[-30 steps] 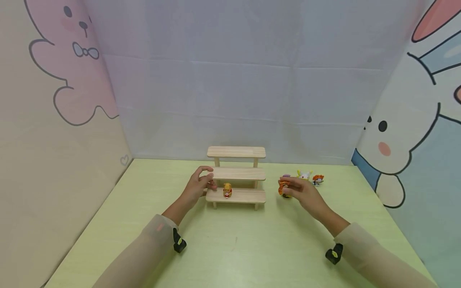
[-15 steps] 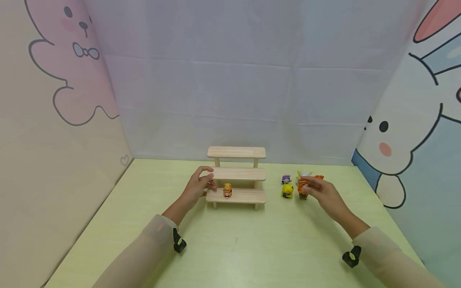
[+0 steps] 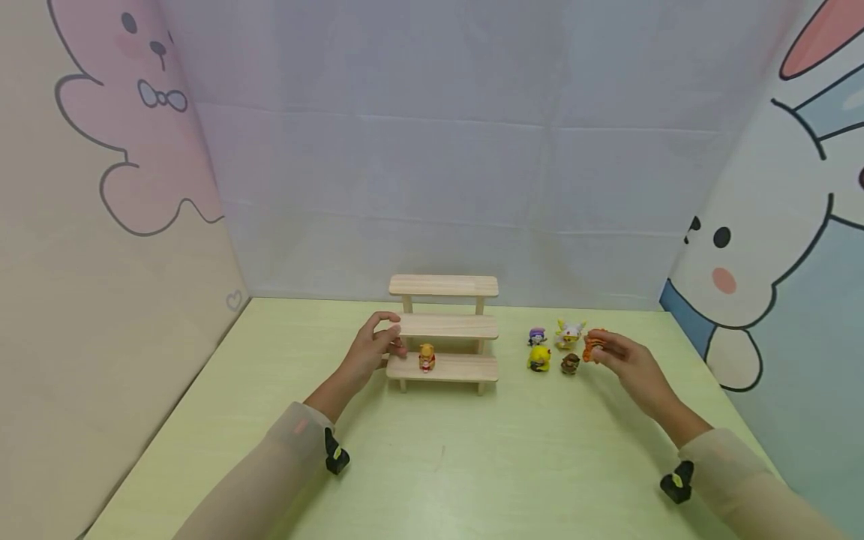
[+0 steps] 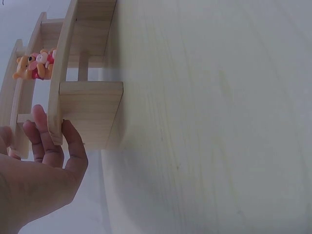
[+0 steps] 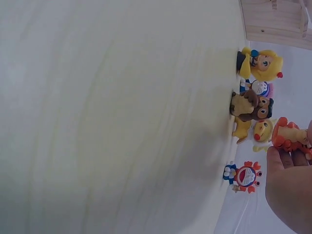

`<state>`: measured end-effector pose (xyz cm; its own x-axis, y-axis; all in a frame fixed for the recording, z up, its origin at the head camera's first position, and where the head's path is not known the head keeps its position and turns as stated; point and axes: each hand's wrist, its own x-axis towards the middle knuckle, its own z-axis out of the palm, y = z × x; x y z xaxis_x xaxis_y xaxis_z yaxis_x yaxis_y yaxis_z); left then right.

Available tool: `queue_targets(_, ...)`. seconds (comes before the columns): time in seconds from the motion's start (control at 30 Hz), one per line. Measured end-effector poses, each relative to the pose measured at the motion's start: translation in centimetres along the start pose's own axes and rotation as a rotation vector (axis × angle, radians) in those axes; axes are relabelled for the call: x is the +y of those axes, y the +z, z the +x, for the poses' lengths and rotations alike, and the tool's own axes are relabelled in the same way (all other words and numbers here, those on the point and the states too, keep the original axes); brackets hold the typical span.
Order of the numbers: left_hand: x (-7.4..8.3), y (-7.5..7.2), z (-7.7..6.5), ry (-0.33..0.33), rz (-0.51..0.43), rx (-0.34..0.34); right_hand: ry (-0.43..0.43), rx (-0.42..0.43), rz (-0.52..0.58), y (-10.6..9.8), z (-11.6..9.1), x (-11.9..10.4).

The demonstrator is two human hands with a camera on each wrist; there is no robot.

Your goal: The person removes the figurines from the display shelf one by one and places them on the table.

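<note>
A three-tier wooden display stand [image 3: 466, 367] stands at the table's middle back. My left hand [image 3: 373, 351] holds its left end; in the left wrist view, the fingers [image 4: 74, 146] straddle the end of the lowest shelf [image 4: 56, 112]. On that shelf sits a yellow bear figurine [image 3: 427, 358] in red, holding a small pink figure. Off to the right, my right hand [image 3: 629, 366] pinches an orange striped tiger figurine [image 5: 287, 135]. It is raised beside the other toys and overlaps the red crab-hatted blue cat figurine [image 5: 243, 176] in the head view.
Right of the stand are a yellow-haired figurine [image 3: 538, 358], a brown owl figurine [image 3: 570, 364], a purple-hatted figurine [image 3: 536, 337] and a white-and-yellow eared figurine [image 3: 569, 334]. A pale curtain [image 3: 439, 165] hangs behind the table [image 3: 432, 465].
My right hand has carried the tiger figurine rightward, past the yellow-haired and owl figurines, which now show uncovered. My left hand and the stand have stayed put.
</note>
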<state>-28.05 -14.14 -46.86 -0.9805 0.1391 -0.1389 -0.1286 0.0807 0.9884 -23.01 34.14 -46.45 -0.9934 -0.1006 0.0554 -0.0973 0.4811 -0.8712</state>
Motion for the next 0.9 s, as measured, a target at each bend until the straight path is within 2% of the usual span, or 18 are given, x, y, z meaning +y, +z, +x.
queue_targets(0.37, 0.0, 0.0, 0.0, 0.001, 0.000, 0.000, 0.036, -0.023, 0.007, -0.7, 0.3, 2.7)
queue_targets(0.5, 0.0, 0.0, 0.1, -0.006, -0.003, 0.002, 0.040, -0.047, 0.020, -0.7, 0.3, 3.1)
queue_targets(0.9, 0.3, 0.1, -0.3, -0.003, -0.005, -0.001, 0.054, -0.093, -0.033, -0.9, 0.5, 3.8)
